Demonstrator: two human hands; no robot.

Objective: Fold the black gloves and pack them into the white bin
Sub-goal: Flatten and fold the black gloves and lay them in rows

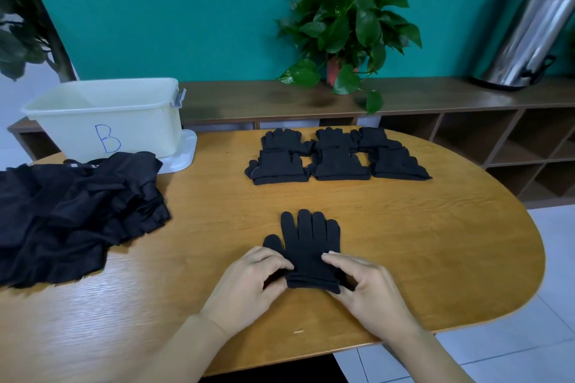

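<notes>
Black glove [306, 246] lies flat near the table's [435, 258] near edge, fingers pointing far. Left hand [249, 283] pinches the cuff's left side, right hand [364, 286] pinches its right side. Folded gloves [336, 158] sit farther back in rows. Unfolded black pile [71, 214] at left, white bin [105, 121] far left behind it.

Black knit glove [306, 246] lies near the front edge of the oval wooden table [435, 242]; folded black gloves [337, 157] behind it; white plastic bin [105, 120] far left (black cloth heap [71, 211] before it).
</notes>
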